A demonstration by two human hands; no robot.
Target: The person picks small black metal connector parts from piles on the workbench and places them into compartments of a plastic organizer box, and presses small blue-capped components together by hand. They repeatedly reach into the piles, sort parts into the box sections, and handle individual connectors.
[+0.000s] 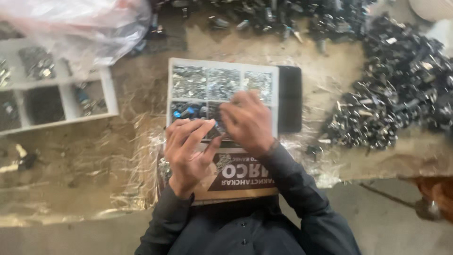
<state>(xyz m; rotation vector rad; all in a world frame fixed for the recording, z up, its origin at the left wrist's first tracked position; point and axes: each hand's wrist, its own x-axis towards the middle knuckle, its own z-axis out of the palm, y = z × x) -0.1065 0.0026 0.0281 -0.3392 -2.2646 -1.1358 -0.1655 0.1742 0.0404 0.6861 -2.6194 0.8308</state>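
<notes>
- Sleeves of dark cloth come up from the bottom edge, one to each hand; a buttoned dark shirt shows between them.
- A brown cardboard box [245, 182] with a dark printed label lies nearest the person, under both wrists.
- The left hand [188, 153] rests palm down over the near edge of the sorting tray [222, 66], its fingers [198, 130] held close together and pointing toward the tray's near row; whether they pinch anything I cannot tell.
- The right hand [247, 123] lies over the tray's near right compartments, fingers curled downward into them; the picture is blurred, so what they grip cannot be told.
- The tray is white, shallow and rectangular, split by thin walls into small compartments. The far row of three holds heaps of small shiny silver metal parts; the near left compartment holds dark parts with some blue ones.
- A flat black slab [289, 99] lies just beside the tray's right edge.
- Crinkled clear film covers the dusty brown counter [71, 160] around the tray.
- A second white divided tray [61, 94] sits well apart to the left, with a crumpled clear plastic bag [80, 26] over its far corner.
- Heaps of small black and silver parts [396, 85] lie along the far edge and the right side.
</notes>
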